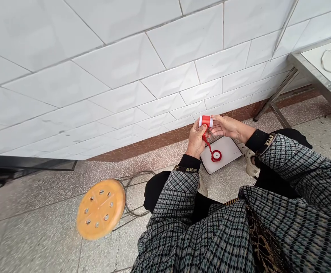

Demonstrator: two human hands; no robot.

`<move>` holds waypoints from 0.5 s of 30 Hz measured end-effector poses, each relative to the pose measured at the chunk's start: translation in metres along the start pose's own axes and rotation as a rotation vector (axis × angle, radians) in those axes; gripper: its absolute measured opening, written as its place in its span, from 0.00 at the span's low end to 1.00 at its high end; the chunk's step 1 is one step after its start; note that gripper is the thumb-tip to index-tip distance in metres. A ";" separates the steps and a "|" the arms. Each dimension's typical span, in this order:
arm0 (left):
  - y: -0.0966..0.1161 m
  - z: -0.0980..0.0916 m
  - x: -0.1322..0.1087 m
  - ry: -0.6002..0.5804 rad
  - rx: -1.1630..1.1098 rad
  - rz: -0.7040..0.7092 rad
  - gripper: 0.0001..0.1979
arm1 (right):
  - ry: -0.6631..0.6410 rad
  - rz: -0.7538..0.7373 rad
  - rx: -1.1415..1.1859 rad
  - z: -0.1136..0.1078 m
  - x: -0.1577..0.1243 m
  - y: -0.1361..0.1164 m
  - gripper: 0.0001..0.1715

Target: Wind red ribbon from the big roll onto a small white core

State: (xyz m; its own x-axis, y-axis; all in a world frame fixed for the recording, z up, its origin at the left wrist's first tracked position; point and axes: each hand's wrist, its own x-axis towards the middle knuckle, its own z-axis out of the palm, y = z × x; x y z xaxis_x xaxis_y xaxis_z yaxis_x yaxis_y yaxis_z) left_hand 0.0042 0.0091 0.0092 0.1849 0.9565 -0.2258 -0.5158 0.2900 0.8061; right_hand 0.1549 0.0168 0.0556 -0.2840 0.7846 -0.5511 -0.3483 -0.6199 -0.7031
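Note:
A white spool (206, 121) wound with red ribbon is held up between my two hands. My left hand (196, 138) grips its left side, the thumb pressing on the ribbon. At the other end, the fingers of my right hand (225, 127) touch the white flange, partly curled around it. A strip of red ribbon (208, 145) hangs from the spool down to a small flat ribbon roll (217, 155) with a white centre. That roll lies on a pale flat board (230, 152) with a dark edge, on the floor between my feet.
An orange round stool (100, 209) with metal legs lies tipped over at my left. A metal-framed table (307, 68) with a loop of cord on top stands at the right. The white tiled wall (171, 87) rises close in front. A dark flat-edged object (29, 163) juts in at left.

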 end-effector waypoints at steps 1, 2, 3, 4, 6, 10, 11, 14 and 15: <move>0.000 0.000 0.000 0.004 -0.012 -0.008 0.26 | -0.012 0.017 -0.007 0.000 0.000 0.000 0.23; 0.000 0.000 0.001 0.011 -0.025 -0.011 0.25 | -0.022 0.019 -0.023 -0.001 -0.001 0.000 0.24; -0.001 0.001 0.001 0.024 -0.038 -0.011 0.24 | -0.030 0.002 -0.051 -0.002 0.000 0.001 0.24; -0.001 0.001 0.001 0.038 -0.049 -0.009 0.22 | -0.035 -0.036 -0.093 -0.003 0.001 0.002 0.22; -0.002 0.002 0.002 0.062 -0.066 -0.012 0.20 | -0.043 -0.161 -0.212 -0.006 0.003 0.006 0.12; -0.005 0.002 0.005 0.064 -0.117 -0.017 0.17 | -0.001 -0.494 -0.567 -0.012 0.010 0.012 0.31; -0.005 0.002 0.005 0.057 -0.134 -0.011 0.18 | 0.018 -0.566 -0.669 -0.013 0.010 0.012 0.31; -0.006 0.001 0.007 0.028 -0.157 0.003 0.21 | 0.067 -0.707 -0.887 -0.014 0.009 0.012 0.24; -0.006 0.001 0.007 0.018 -0.152 0.001 0.22 | 0.078 -0.725 -0.905 -0.014 0.008 0.012 0.21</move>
State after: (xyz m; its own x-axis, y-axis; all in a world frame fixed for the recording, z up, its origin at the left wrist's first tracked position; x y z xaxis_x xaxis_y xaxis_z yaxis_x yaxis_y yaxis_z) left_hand 0.0092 0.0138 0.0036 0.1700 0.9567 -0.2361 -0.6366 0.2895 0.7148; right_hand 0.1609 0.0158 0.0365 -0.2126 0.9712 0.1078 0.3681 0.1818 -0.9119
